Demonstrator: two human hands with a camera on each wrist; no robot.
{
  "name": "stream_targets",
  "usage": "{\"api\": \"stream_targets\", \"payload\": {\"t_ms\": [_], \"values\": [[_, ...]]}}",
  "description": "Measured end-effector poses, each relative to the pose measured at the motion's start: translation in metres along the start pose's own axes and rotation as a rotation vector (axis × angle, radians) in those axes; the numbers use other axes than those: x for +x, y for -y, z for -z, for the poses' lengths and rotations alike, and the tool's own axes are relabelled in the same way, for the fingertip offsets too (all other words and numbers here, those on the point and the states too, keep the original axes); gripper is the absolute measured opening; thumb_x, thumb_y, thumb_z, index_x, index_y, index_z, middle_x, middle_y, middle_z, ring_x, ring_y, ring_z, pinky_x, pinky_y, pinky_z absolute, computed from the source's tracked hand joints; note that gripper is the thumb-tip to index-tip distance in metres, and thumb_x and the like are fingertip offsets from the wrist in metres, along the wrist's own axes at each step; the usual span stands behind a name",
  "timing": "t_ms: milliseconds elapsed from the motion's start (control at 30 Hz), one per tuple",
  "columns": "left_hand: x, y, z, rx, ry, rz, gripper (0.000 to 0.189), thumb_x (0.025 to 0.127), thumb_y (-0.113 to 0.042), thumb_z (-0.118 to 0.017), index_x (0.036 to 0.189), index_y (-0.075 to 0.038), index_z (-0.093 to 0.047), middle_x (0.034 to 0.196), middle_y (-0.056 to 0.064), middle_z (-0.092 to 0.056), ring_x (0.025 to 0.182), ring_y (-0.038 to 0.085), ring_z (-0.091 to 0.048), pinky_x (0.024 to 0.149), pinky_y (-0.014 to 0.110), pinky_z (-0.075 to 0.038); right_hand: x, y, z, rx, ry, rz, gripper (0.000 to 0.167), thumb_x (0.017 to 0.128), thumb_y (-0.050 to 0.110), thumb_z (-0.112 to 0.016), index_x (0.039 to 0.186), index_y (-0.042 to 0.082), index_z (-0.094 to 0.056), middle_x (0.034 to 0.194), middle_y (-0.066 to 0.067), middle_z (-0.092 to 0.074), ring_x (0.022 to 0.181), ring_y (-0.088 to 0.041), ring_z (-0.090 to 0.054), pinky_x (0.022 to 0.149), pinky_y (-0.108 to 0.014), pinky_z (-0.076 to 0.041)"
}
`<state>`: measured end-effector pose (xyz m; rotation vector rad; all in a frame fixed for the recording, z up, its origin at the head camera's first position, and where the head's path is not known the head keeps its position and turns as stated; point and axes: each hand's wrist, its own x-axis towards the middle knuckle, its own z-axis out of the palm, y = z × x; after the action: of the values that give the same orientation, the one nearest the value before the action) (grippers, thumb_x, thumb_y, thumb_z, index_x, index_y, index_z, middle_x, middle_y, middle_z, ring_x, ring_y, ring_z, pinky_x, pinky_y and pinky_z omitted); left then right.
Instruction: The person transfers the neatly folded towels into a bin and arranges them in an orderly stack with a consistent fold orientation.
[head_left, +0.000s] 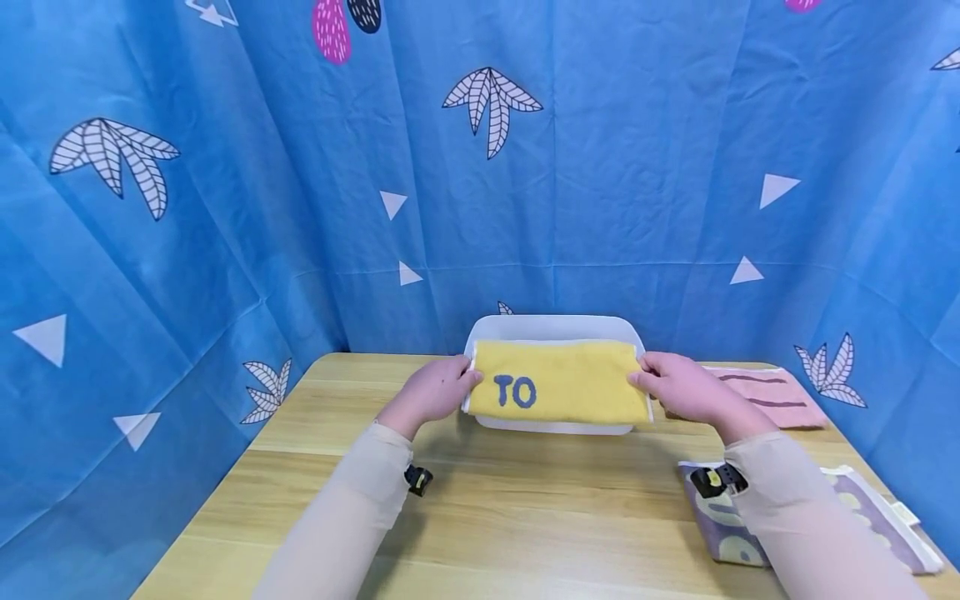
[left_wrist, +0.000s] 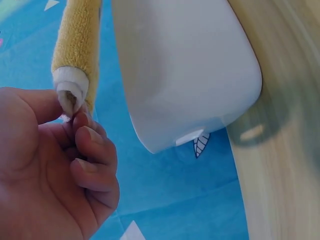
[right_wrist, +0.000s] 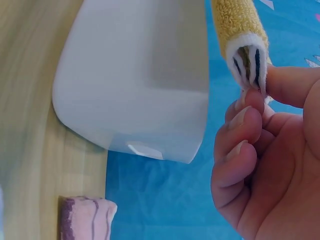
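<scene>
A folded yellow towel (head_left: 570, 382) with white edges and the blue letters "TO" is held stretched between both hands. At its left end my left hand (head_left: 441, 385) pinches the white edge between thumb and fingers. My right hand (head_left: 684, 385) pinches the opposite end the same way; the folded layers show in the towel's end (right_wrist: 247, 57) in the right wrist view. Behind and below the towel stands a white plastic bin (head_left: 555, 327), its rim overlapped by the towel in the head view. Both wrist views show the towel raised above the bin's rim.
A folded pink striped towel (head_left: 772, 398) lies at the back right of the wooden table (head_left: 525, 517). Nearer, a purple and cream patterned towel (head_left: 731, 537) lies partly under the right forearm. Blue patterned curtain (head_left: 630, 183) hangs behind the table and along both sides.
</scene>
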<state>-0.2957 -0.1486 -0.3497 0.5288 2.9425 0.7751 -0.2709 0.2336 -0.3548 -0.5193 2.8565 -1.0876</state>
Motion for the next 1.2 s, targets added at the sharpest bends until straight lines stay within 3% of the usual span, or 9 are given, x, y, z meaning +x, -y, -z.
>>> {"api": "stream_targets", "payload": {"t_ms": [233,433,767,900,1200], "values": [[0.015,0.002,0.005,-0.028,0.014,0.04,0.027,0.107,-0.037,-0.047,0.098,-0.015,-0.061,0.082,0.005,-0.058,0.069,0.022,-0.051,0.066,0.036,-0.043,0.017,0.0,0.009,-0.076,0.004,-0.013,0.024,0.105,0.027,-0.054,0.092,0.009,-0.06,0.085,-0.005,-0.059,0.078,-0.022,-0.053,0.074,-0.037,-0.042],[0.029,0.003,0.007,-0.04,0.025,0.066,0.029,0.108,-0.037,-0.045,0.101,-0.014,-0.062,0.085,0.006,-0.058,0.074,0.023,-0.052,0.069,0.037,-0.043,0.028,-0.002,0.013,-0.079,0.03,-0.033,0.027,0.105,0.028,-0.053,0.088,0.008,-0.056,0.078,-0.005,-0.051,0.07,-0.021,-0.049,0.068,-0.036,-0.041],[0.052,0.0,0.008,-0.089,0.019,0.108,0.033,0.109,-0.037,-0.04,0.108,-0.014,-0.062,0.092,0.005,-0.063,0.085,0.022,-0.058,0.082,0.04,-0.046,0.046,-0.002,0.019,-0.033,0.091,-0.128,0.028,0.107,0.027,-0.049,0.096,0.003,-0.059,0.078,-0.006,-0.05,0.069,-0.022,-0.046,0.068,-0.036,-0.04],[0.06,-0.001,0.006,-0.09,0.029,0.154,0.034,0.109,-0.039,-0.039,0.108,-0.014,-0.062,0.092,0.005,-0.063,0.085,0.022,-0.059,0.082,0.04,-0.045,0.053,-0.004,0.02,-0.032,0.107,-0.168,0.029,0.107,0.028,-0.048,0.1,0.002,-0.06,0.078,-0.006,-0.05,0.069,-0.021,-0.047,0.067,-0.036,-0.041],[0.072,0.001,-0.003,-0.101,0.011,0.209,0.035,0.109,-0.039,-0.039,0.109,-0.013,-0.063,0.092,0.005,-0.064,0.085,0.022,-0.059,0.082,0.04,-0.045,0.067,-0.01,0.02,-0.08,0.102,-0.162,0.03,0.108,0.028,-0.047,0.089,0.005,-0.054,0.074,-0.005,-0.046,0.066,-0.02,-0.044,0.065,-0.036,-0.04]]}}
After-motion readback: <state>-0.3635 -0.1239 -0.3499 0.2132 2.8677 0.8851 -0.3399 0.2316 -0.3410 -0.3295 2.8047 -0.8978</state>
